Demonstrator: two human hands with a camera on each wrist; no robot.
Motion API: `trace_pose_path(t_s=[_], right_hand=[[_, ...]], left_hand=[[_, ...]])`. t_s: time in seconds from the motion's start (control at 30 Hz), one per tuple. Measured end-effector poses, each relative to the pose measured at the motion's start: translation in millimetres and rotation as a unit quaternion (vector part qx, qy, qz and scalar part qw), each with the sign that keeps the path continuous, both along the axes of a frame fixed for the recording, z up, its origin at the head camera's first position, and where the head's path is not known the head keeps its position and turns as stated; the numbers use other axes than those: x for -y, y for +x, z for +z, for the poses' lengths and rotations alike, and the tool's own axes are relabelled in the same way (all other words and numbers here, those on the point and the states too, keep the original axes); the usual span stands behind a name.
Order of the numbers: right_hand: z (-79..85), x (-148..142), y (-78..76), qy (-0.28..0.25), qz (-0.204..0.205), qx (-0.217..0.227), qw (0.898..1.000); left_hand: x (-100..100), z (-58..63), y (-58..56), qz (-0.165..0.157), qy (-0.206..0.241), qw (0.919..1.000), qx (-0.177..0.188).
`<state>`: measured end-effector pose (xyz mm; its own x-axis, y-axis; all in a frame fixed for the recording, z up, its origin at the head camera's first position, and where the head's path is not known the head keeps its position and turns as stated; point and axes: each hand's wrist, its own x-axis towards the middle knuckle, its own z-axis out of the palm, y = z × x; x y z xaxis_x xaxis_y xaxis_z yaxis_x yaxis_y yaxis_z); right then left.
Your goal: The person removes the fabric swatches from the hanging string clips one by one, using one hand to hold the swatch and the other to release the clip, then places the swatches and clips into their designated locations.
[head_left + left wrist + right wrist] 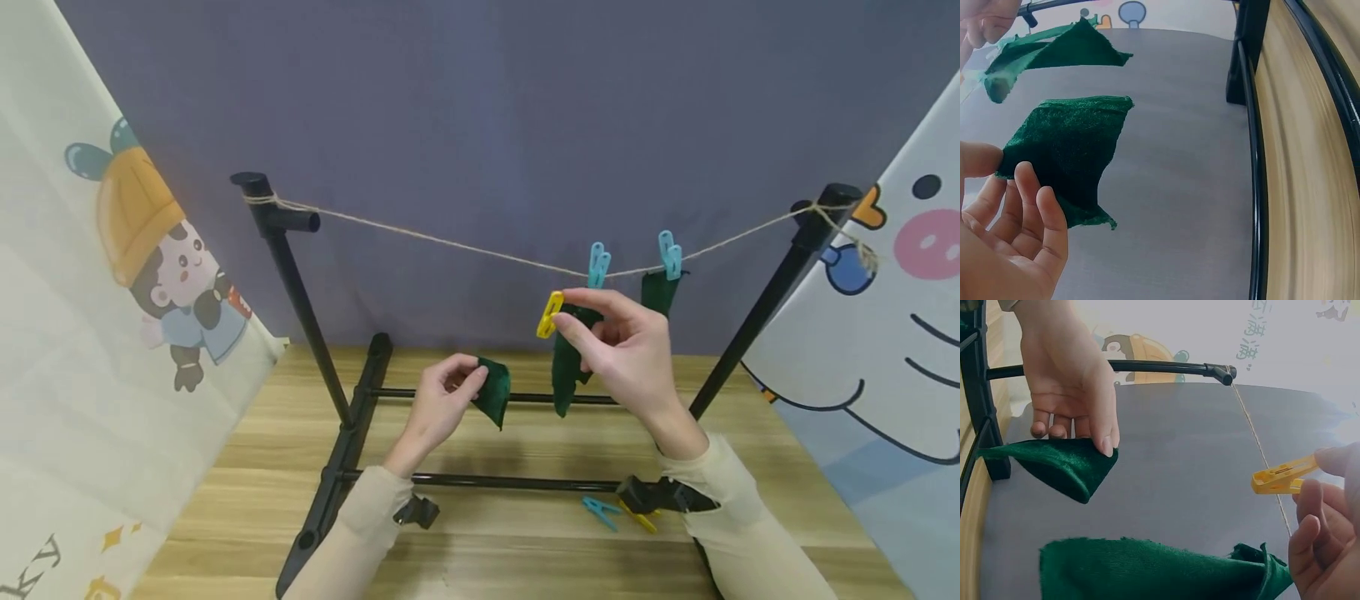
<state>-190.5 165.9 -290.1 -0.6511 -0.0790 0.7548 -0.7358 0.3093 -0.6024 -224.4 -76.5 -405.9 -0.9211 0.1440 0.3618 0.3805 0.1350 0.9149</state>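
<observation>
My left hand [442,396] pinches a small dark green velvet cloth [493,392] by its upper edge, below the string. In the left wrist view that cloth [1069,156] hangs from between thumb and fingers. My right hand [630,350] holds a yellow clothespin [551,314] between thumb and index finger, close below the string [450,242]. In the right wrist view the yellow clothespin [1282,476] overlaps the string. Behind my right hand a green cloth [566,362] hangs from a blue clothespin [598,265]; farther right another blue clothespin [670,256] holds a second green cloth [660,293].
The string is tied between the left post [288,283] and right post [776,300] of a black frame. Under my right wrist, a blue clothespin [600,510] and a yellow clothespin [640,520] lie on the wooden table [510,558]. A grey backdrop [450,108] stands behind.
</observation>
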Motion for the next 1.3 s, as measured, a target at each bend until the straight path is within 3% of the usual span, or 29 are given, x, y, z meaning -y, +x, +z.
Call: trace_pose_path(t_s=[0.73, 1.0, 1.3], right_hand=[[-35.5, -17, 5.6, -0.008, -0.017, 0.061, 0.998], [-48.2, -25, 5.6, -0.023, -0.008, 0.059, 0.998], [-63.0, -33, 9.3, -0.016, -0.025, 0.101, 0.994]], left_hand=[[7, -10.5, 7.5, -0.006, -0.011, 0.9999, 0.0], [9, -11.5, 11.1, -0.006, -0.018, 0.9998, 0.002], [12, -16.2, 14.6, 0.006, -0.035, 0.9993, 0.005]])
